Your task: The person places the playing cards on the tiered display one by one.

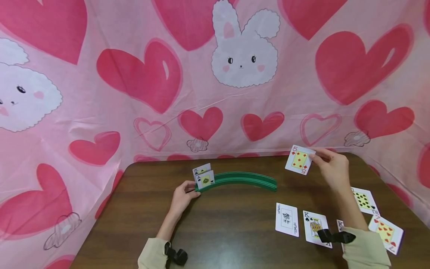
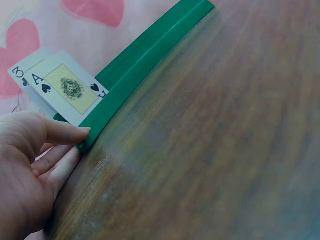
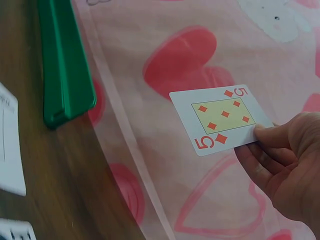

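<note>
A curved green card holder [image 1: 243,180] lies on the wooden table. In its left end stand an ace of spades [image 2: 72,90] and, behind it, a black three [image 2: 22,75], mostly covered. My left hand [image 1: 182,196] grips that same end, thumb against the front face; some of its fingers are hidden in the left wrist view. Up at the right, above the table's far side, my right hand [image 1: 334,168] pinches a five of diamonds [image 3: 225,117] by one edge between thumb and fingers. The card is apart from the holder, its face toward me.
Face up at the right lie a joker [image 1: 287,219], a king of spades [image 1: 315,228], a black ten [image 1: 362,200] and a seven of hearts [image 1: 386,233]. Another card [image 1: 340,226] is mostly hidden under the right forearm. A pink heart-print cloth [image 1: 215,97] hangs behind the table [image 1: 231,224].
</note>
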Motion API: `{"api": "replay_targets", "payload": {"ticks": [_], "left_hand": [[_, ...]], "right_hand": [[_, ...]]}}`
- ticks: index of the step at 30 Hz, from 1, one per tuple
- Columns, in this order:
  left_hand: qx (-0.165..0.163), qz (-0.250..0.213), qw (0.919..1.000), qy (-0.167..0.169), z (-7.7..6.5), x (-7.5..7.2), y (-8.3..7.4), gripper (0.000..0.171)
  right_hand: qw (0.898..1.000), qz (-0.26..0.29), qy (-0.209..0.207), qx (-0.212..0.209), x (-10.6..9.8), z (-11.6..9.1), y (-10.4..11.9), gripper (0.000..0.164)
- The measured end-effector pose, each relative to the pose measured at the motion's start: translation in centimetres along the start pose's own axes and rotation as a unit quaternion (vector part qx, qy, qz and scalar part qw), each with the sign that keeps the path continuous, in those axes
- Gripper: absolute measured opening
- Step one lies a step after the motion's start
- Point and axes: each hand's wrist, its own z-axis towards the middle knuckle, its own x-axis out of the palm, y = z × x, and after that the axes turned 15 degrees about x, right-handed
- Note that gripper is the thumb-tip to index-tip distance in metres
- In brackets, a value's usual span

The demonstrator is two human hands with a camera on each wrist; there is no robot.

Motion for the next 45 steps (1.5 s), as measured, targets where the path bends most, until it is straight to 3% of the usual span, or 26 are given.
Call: {"api": "replay_targets", "payload": {"ticks": [19, 26, 33, 45], "left_hand": [[0.004, 0.002, 1.0000, -0.002, 0.0, 0.1, 0.1, 0.031], [0.001, 0.001, 1.0000, -0.002, 0.0, 0.1, 0.1, 0.031], [-0.001, 0.000, 1.0000, 0.003, 0.0, 0.1, 0.4, 0.032], [0.009, -0.001, 1.0000, 0.002, 0.0, 0.1, 0.2, 0.031]], "right_hand": [[0.993, 0.112, 0.029, 0.028, 3.1, -0.5, 2.6, 0.032], [0.968, 0.235, 0.069, 0.052, 4.2, -0.7, 3.4, 0.015], [0.947, 0.306, 0.071, 0.064, 5.2, -1.1, 4.2, 0.015], [0.935, 0.341, 0.066, 0.073, 6.7, -1.4, 5.0, 0.018]]}}
